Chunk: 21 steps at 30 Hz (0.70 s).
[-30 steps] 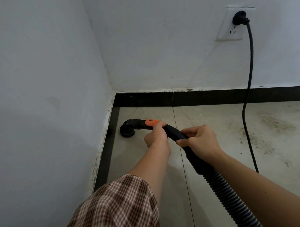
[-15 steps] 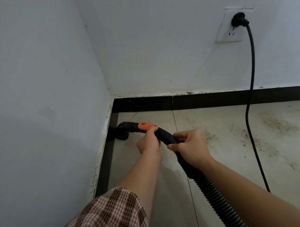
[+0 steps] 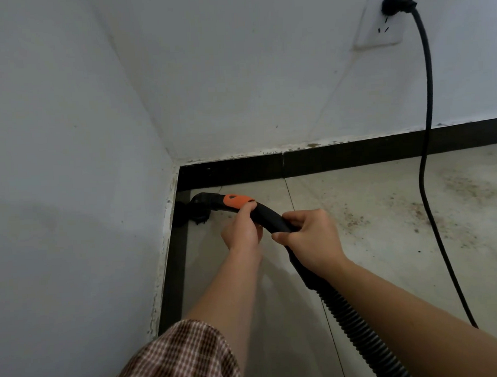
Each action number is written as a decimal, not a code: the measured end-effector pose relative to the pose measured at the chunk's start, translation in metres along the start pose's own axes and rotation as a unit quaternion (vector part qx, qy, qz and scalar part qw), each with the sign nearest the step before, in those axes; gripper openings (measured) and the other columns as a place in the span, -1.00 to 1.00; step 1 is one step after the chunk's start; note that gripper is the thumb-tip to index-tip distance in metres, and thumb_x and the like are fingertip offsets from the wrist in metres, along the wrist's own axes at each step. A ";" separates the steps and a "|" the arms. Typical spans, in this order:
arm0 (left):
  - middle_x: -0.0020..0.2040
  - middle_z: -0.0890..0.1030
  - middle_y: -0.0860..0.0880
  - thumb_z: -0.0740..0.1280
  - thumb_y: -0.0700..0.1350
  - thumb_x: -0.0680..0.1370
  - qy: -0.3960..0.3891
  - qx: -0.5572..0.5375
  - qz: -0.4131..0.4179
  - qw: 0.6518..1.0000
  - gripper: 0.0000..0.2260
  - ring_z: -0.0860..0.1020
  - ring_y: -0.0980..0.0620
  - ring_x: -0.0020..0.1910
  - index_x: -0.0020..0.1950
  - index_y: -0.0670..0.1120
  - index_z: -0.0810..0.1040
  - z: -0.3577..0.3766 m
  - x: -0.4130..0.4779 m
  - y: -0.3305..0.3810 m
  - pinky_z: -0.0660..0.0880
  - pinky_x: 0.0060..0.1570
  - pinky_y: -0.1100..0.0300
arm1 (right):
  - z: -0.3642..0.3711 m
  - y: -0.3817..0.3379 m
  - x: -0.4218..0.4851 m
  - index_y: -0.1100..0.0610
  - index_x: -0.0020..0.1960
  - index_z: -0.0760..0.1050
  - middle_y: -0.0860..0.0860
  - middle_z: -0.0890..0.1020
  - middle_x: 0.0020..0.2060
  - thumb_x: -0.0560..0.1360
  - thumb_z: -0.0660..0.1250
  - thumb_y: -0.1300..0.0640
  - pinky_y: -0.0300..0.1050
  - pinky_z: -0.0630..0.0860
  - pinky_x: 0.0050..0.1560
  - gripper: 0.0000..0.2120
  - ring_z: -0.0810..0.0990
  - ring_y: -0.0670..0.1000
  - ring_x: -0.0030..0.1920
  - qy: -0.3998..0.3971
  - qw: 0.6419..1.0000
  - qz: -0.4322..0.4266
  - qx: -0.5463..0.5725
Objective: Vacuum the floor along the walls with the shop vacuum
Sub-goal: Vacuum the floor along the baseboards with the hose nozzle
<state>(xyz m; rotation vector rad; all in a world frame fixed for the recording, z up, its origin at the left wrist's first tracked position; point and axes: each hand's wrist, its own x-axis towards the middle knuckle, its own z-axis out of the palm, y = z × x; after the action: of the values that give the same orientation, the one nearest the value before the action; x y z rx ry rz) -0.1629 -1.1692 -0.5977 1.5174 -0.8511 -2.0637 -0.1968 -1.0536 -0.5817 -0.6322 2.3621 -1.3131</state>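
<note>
nozzle [image 3: 196,211] on floor [image 3: 355,201], tucked beside corner [image 3: 182,171] | wand [image 3: 266,216] axis: slants from corner back toward hands | left hand [image 3: 241,231] grasps wand nearer corner, right hand [image 3: 311,239] grasps it farther from corner | likely next: drag along baseboard [image 3: 325,160]

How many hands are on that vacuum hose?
2. The left hand grips the handle behind its orange patch; the right hand grips it farther back, before the ribbed hose.

Two bare hands: left hand [image 3: 241,231], right hand [image 3: 311,239]. One black ribbed plastic vacuum hose [image 3: 353,325], one black power cord [image 3: 428,97], one white wall socket [image 3: 377,34] upper right, one brown checked fabric sleeve [image 3: 177,357].
</note>
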 end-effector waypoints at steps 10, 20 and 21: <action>-0.15 0.69 -0.06 0.46 -0.16 0.47 -0.045 0.011 0.030 0.998 -0.89 0.65 0.08 -0.14 -0.05 -0.13 0.60 0.004 0.022 0.007 0.49 -0.26 0.23 | 0.015 0.005 0.015 0.05 -0.12 0.66 0.04 0.61 -0.43 0.40 0.49 0.18 -0.11 0.51 -0.42 -0.92 0.57 0.03 -0.42 0.027 0.999 -0.022 0.011; -0.24 0.70 -0.02 0.47 -0.17 0.47 -0.059 -0.015 0.037 0.997 -0.94 0.65 0.09 -0.18 -0.10 -0.11 0.62 0.005 0.037 0.007 0.52 -0.35 0.27 | 0.026 0.009 0.025 -0.01 -0.09 0.65 -0.04 0.63 -0.40 0.40 0.52 0.18 -0.13 0.58 -0.37 -0.86 0.59 -0.05 -0.39 0.046 0.998 -0.033 0.025; -0.28 0.70 0.01 0.47 -0.17 0.46 -0.060 -0.019 0.037 0.997 -0.94 0.65 0.10 -0.20 -0.11 -0.11 0.62 0.005 0.037 0.007 0.52 -0.39 0.29 | 0.024 0.009 0.026 0.00 -0.07 0.66 -0.04 0.64 -0.39 0.40 0.52 0.18 -0.12 0.59 -0.36 -0.85 0.60 -0.05 -0.39 0.044 0.998 -0.035 0.024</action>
<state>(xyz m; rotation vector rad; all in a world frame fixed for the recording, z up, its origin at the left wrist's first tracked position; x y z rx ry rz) -0.1790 -1.1975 -0.6168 1.3331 -0.8937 -2.1213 -0.2077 -1.0804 -0.6045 -0.6616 2.3895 -1.4507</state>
